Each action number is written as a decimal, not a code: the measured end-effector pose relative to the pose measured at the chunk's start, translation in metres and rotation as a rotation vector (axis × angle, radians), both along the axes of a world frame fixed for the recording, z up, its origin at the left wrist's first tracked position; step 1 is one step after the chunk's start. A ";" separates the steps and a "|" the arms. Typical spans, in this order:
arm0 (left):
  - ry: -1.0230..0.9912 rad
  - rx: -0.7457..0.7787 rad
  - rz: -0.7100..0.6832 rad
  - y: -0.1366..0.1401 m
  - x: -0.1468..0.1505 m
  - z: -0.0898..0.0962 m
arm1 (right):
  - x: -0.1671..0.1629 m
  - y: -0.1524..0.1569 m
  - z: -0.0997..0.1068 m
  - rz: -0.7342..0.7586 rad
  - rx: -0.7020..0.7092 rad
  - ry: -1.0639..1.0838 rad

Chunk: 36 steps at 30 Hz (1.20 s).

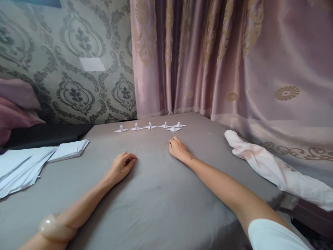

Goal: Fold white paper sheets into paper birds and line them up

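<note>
— What are the hands doing?
— Left hand (120, 168) is lying curled, empty; right hand (177, 148) is resting flat, nearest the folded paper figures (151, 126) (details too small to read) lining the grey sheet (156, 194).
</note>
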<state>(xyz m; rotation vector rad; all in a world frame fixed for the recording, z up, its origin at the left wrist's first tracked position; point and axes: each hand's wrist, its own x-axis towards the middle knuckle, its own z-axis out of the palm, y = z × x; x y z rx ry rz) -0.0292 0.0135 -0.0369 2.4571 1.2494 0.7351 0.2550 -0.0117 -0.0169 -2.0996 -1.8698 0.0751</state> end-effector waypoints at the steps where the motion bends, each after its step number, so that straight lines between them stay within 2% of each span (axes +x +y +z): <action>1: 0.000 0.008 -0.006 -0.001 -0.001 0.000 | -0.001 -0.001 -0.002 0.004 0.015 -0.007; 14: 0.048 0.056 -0.030 -0.001 -0.009 -0.009 | 0.008 -0.006 -0.009 0.051 0.068 -0.017; 31: 0.081 0.082 -0.031 -0.004 -0.008 -0.006 | 0.008 -0.007 -0.010 0.048 0.080 -0.025; 33: 0.114 0.108 0.006 -0.005 -0.009 -0.007 | 0.009 -0.006 -0.010 0.047 0.083 -0.028; 36: 0.181 0.213 0.211 -0.002 -0.015 -0.008 | 0.011 -0.004 -0.011 0.049 0.082 -0.033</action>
